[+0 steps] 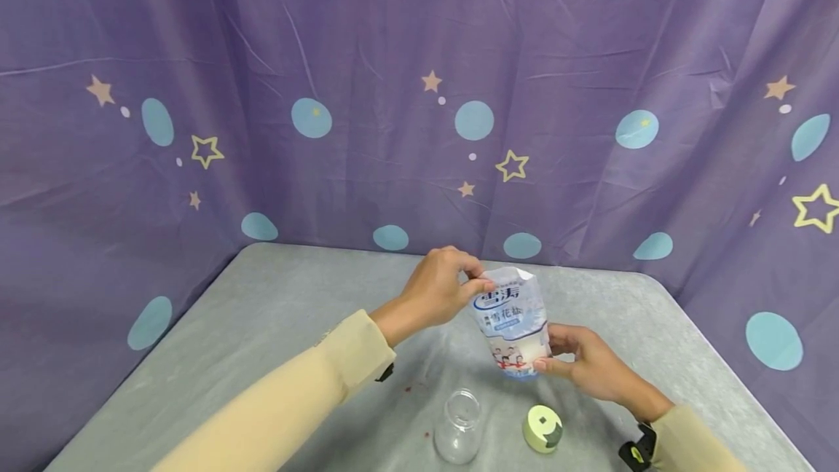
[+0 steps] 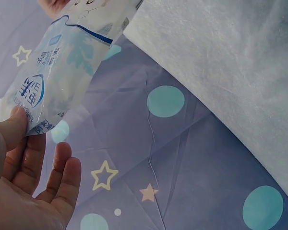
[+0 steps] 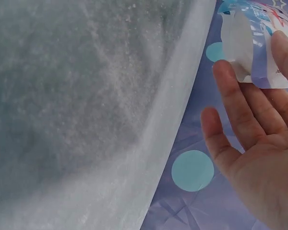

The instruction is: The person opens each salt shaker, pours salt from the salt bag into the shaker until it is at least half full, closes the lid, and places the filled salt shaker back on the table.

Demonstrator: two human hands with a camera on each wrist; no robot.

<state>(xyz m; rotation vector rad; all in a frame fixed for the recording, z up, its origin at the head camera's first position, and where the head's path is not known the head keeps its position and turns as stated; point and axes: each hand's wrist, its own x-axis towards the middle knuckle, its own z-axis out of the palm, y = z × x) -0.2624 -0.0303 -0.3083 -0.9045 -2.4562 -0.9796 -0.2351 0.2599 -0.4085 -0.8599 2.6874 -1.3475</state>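
Note:
A blue and white salt bag (image 1: 511, 326) with printed lettering is held up over the table, leaning slightly, between both hands. My left hand (image 1: 440, 288) pinches its upper left corner between thumb and fingers. Lower down, my right hand (image 1: 590, 364) grips the right side near the bottom, thumb on the front. The left wrist view shows the left thumb (image 2: 12, 127) pressed on the bag's top end. In the right wrist view the bag's bottom fold (image 3: 237, 43) rests by the fingers. Below the bag stands a clear jar (image 1: 459, 428) with an open mouth.
To the right of the jar lies a round pale green lid (image 1: 542, 429). Small reddish specks dot the grey table (image 1: 314, 297) left of the jar. A purple curtain (image 1: 393, 42) with stars and blue spots hangs behind and along the sides.

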